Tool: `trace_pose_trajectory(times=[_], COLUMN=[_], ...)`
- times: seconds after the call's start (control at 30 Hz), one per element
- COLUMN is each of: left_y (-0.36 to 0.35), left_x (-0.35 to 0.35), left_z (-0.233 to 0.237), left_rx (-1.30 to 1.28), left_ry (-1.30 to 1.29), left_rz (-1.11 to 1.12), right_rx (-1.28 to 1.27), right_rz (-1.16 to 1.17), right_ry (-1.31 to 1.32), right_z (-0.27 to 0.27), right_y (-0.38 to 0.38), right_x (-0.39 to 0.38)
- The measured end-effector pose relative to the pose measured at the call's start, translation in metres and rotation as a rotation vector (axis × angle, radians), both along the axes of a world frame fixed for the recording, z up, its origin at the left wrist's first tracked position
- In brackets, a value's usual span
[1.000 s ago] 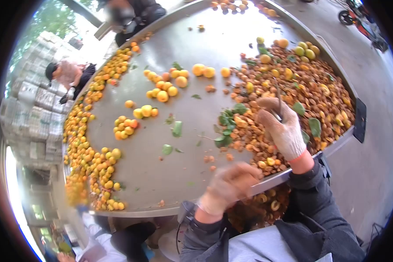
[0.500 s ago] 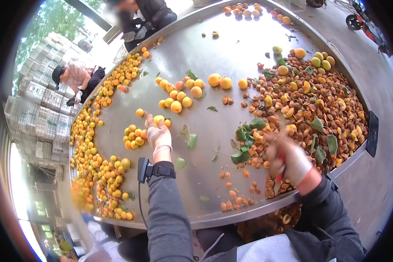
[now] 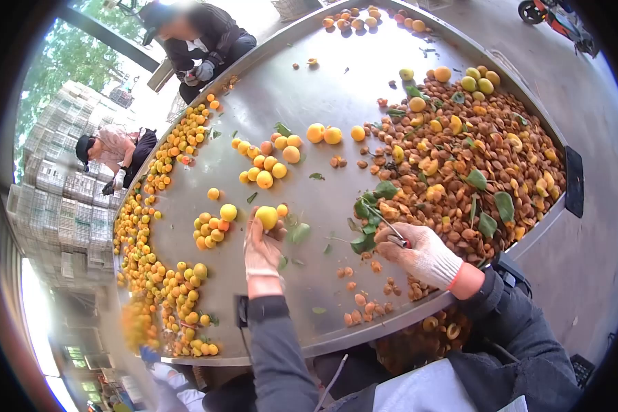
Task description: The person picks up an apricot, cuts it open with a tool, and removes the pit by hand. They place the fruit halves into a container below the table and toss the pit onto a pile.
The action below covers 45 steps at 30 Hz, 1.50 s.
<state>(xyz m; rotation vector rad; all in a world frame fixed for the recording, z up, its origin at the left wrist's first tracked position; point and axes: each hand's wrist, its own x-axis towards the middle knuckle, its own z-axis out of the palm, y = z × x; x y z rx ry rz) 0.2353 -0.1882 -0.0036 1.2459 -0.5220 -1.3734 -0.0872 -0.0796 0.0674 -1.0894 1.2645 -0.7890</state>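
Observation:
My left hand [image 3: 261, 250], gloved with bare fingertips showing, grips a yellow apricot [image 3: 266, 217] above the metal table [image 3: 316, 281]. To the right, my right hand [image 3: 422, 255], in a white glove, is closed around a small knife [image 3: 393, 232]. Its thin blade points up and left, apart from the apricot. Green leaves [image 3: 371, 218] lie just beyond the knife. Beside the right hand spreads a large heap of brown apricot pits [image 3: 453, 178] mixed with yellow fruit pieces. Left of my left hand sits a small cluster of apricots [image 3: 211, 229].
Many apricots [image 3: 165, 281] line the table's left edge, and another group [image 3: 264, 165] lies mid-table. One person [image 3: 202, 44] sits at the far side, another [image 3: 117, 154] at the left near stacked crates [image 3: 65, 192]. A scooter [image 3: 563, 24] stands at upper right.
My left hand has taken hold of an apricot and moved right with it. My right hand has come left, and the knife now points up-left instead of down. The view has shifted slightly.

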Motion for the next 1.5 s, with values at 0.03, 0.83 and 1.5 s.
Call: trace_pose_trajectory(times=[0.03, 0.83, 1.5], left_y=[0.020, 0.144, 0.145], left_x=[-0.015, -0.143, -0.150], left_z=[0.015, 0.055, 0.053], left_rx=[-0.122, -0.039, -0.299], left_ry=[0.232, -0.039, 0.486], left_rz=[-0.127, -0.397, -0.313], right_rx=[0.004, -0.463, -0.491], right_rz=[-0.004, -0.010, 0.053], right_ry=[-0.003, 0.415, 0.300], right_z=[0.000, -0.002, -0.009], right_y=[0.002, 0.037, 0.045], right_x=[0.001, 0.000, 0.005])
